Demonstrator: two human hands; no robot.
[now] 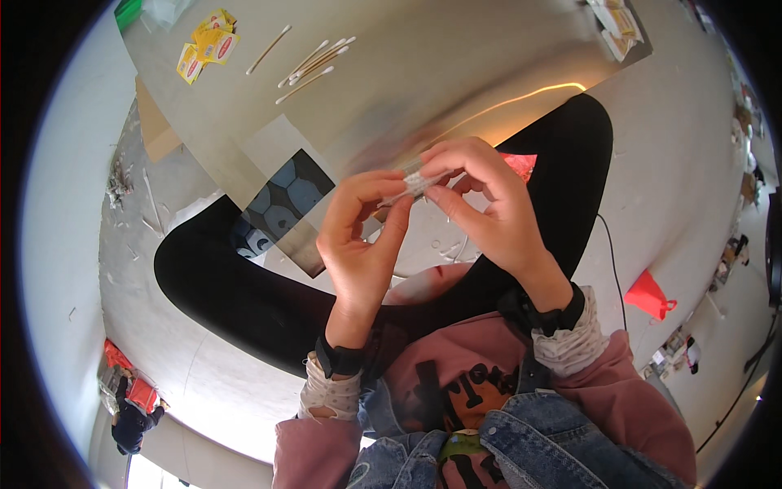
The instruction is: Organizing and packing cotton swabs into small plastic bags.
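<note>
Between the fingertips of both raised hands is a small whitish, partly see-through piece with knobbly white bits [415,182]; its exact kind is too small to make out. My left hand [358,232] pinches its left end between thumb and fingers. The right end is pinched by my right hand [493,204], its fingers curled over the top. Beyond my hands, several cotton swabs [314,65] lie loosely grouped on the glossy grey table [391,90], and a single swab [269,50] lies apart to their left.
Yellow packets [213,42] are heaped at the far left, and pale packets [617,28] sit at the far right corner. A dark patterned panel [289,204] shows by my left hand. A red bag [649,295] stands on the floor at right. Another person [134,420] is at lower left.
</note>
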